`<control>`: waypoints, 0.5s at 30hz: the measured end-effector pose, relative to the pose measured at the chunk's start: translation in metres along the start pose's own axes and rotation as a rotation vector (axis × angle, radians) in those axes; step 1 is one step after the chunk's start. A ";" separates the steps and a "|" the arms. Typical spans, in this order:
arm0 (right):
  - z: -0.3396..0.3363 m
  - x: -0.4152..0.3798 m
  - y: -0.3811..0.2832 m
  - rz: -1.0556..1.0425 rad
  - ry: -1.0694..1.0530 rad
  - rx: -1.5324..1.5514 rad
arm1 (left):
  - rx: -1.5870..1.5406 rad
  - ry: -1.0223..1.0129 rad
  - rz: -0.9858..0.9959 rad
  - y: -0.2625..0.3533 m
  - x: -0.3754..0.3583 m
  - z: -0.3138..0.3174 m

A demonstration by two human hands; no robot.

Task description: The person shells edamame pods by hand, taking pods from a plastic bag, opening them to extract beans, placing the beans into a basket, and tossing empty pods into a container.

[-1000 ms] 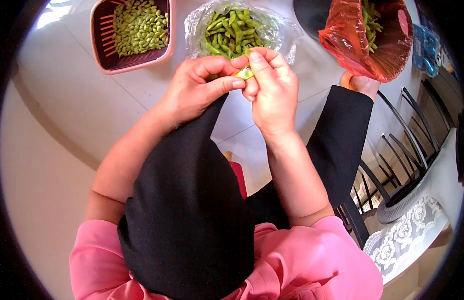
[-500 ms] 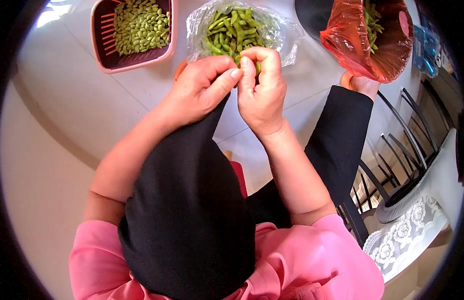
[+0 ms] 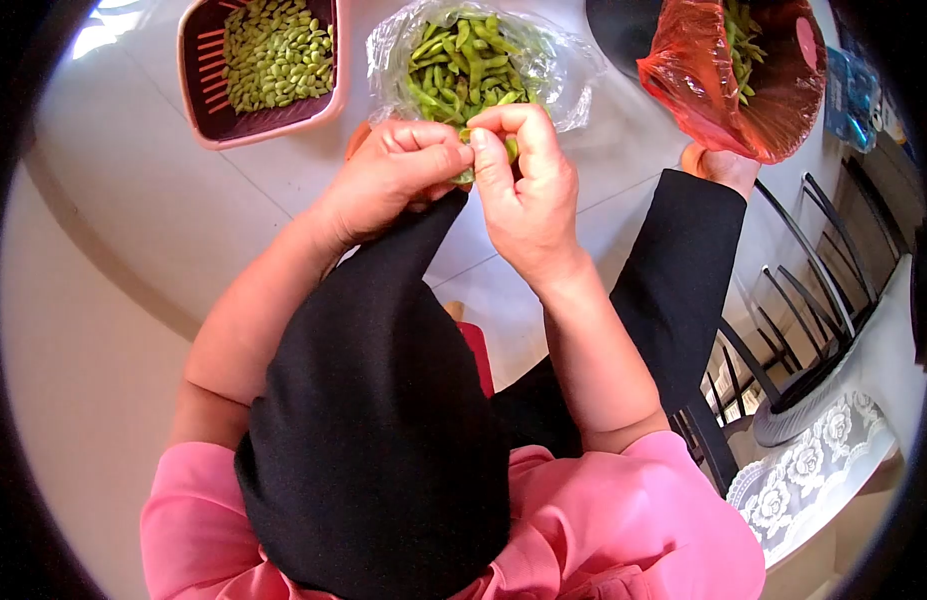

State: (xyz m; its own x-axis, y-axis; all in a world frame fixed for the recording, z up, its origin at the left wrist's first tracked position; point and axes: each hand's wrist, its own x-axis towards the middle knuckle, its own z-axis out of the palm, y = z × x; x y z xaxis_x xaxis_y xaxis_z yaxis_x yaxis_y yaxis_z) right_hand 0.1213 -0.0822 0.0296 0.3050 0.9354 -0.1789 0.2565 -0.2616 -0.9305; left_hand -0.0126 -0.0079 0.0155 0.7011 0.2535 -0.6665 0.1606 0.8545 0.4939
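My left hand (image 3: 391, 178) is closed in a pinch, its thumb and forefinger meeting my right hand (image 3: 529, 190) just in front of the clear plastic bag (image 3: 573, 80). My right hand is closed too, with thumb and forefinger bent together. Bits of a green edamame pod (image 3: 511, 150) show between and behind the fingers, though most of it is hidden by them. Inside the clear bag lies a heap of edamame pods (image 3: 473, 60). To the left, a pink-rimmed plastic basket (image 3: 268, 140) holds many shelled green beans (image 3: 283, 60).
At the upper right, a red plastic bag (image 3: 683, 100) with more pods inside stands beyond my foot (image 3: 731, 168). Black metal racks (image 3: 783, 310) and a white lace cloth (image 3: 798, 465) are at the right. Pale floor tiles (image 3: 233, 200) spread beneath. My black-trousered knee (image 3: 383, 400) rises in the foreground.
Both hands have shifted slightly, with the left wrist lower and the right thumb and forefinger bent differently. A little green now shows below the fingertips. The containers stay in place.
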 end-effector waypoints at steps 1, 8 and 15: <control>0.001 0.000 0.002 0.084 0.041 0.105 | 0.101 0.011 0.054 -0.001 0.000 -0.001; -0.005 -0.003 -0.003 0.424 0.087 0.448 | 0.461 0.167 0.309 -0.008 0.004 0.001; -0.018 -0.001 -0.009 0.322 0.197 0.310 | -0.128 0.048 0.171 -0.001 0.001 -0.009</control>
State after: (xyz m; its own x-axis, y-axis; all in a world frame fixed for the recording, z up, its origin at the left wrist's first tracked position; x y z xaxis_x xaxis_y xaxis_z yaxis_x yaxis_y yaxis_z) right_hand 0.1348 -0.0846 0.0439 0.4994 0.7477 -0.4376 -0.1560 -0.4193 -0.8944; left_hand -0.0186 -0.0044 0.0094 0.6763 0.4186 -0.6061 -0.0500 0.8470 0.5292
